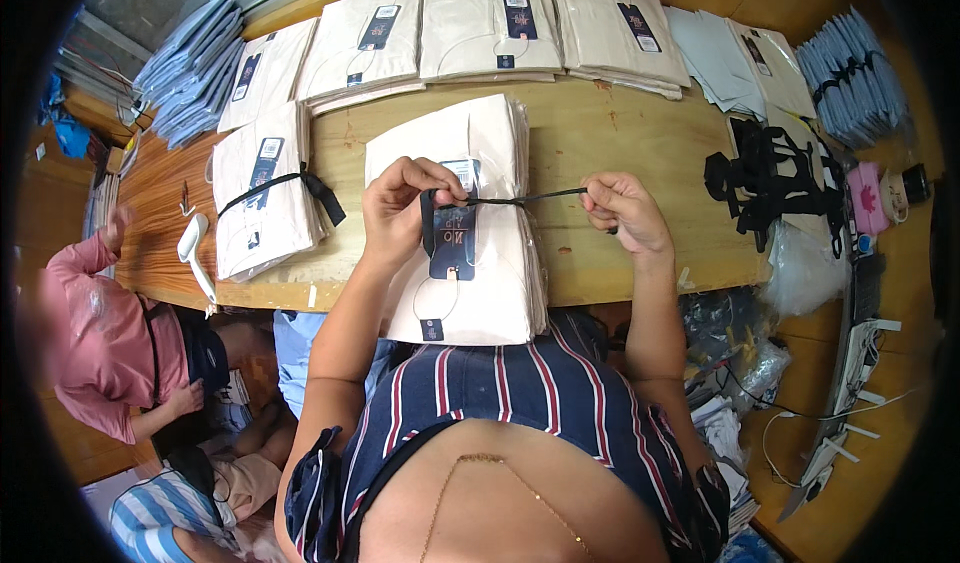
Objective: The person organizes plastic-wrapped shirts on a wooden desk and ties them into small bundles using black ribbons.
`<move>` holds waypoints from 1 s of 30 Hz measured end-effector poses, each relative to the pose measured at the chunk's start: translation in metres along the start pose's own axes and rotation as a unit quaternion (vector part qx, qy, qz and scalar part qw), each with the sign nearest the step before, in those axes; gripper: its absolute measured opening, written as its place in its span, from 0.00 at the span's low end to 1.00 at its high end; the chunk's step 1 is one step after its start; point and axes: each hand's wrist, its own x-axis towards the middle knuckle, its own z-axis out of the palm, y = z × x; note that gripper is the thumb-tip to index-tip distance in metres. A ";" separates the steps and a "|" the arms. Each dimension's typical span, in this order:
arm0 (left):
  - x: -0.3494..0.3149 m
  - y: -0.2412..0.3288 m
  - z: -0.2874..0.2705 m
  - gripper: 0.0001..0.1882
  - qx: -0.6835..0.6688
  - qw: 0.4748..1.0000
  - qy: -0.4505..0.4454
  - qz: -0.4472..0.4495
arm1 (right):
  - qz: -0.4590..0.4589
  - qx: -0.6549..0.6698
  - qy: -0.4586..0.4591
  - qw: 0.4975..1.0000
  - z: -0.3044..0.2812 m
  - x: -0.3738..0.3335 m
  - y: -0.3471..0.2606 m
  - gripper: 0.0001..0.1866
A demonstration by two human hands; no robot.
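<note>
A stack of cream folded garments in clear plastic (505, 293) lies at the table's front edge, right before me. A navy hang tag (455, 255) shows on its top piece. Across the middle of the stack runs a black fabric strip (550, 195), drawn together near the stack's right side. My left hand (405, 203) pinches the strip over the stack, where a loop of it hangs down. Off the stack's right side, my right hand (630, 213) is closed on the other end, and that length looks taut.
Another cream stack (238, 168), tied with black strip, sits at left beside a white handheld device (190, 248). More cream stacks (450, 38) line the back, between bluish garment piles (190, 68). Black strips (775, 178) lie at right near a pink box (868, 198). A person in pink (105, 338) is at left.
</note>
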 end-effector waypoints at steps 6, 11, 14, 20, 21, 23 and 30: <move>0.016 0.029 0.018 0.08 -0.158 0.987 -0.013 0.001 | -0.205 0.319 -0.137 0.915 0.069 0.043 0.000 0.11; 0.014 0.077 -0.014 0.08 -0.168 0.984 0.055 -0.014 | -0.234 -0.012 -0.069 0.970 0.106 0.034 -0.057 0.14; 0.002 0.079 -0.052 0.09 -0.210 0.971 0.095 -0.060 | -0.205 -0.072 -0.047 0.975 0.090 0.030 -0.059 0.14; 0.019 0.092 -0.021 0.10 -0.119 0.992 0.045 0.010 | -0.246 -0.513 -0.015 0.822 0.098 0.017 -0.073 0.16; 0.024 0.101 -0.009 0.11 -0.097 0.994 0.007 0.057 | -0.258 -0.607 -0.038 0.751 0.106 0.020 -0.073 0.16; 0.042 0.110 0.003 0.10 -0.080 0.993 -0.020 0.080 | -0.280 -0.709 -0.064 0.645 0.117 0.025 -0.075 0.15; 0.079 0.060 -0.053 0.05 0.610 0.727 0.224 0.221 | -0.314 -0.727 -0.009 0.610 0.124 0.045 -0.066 0.15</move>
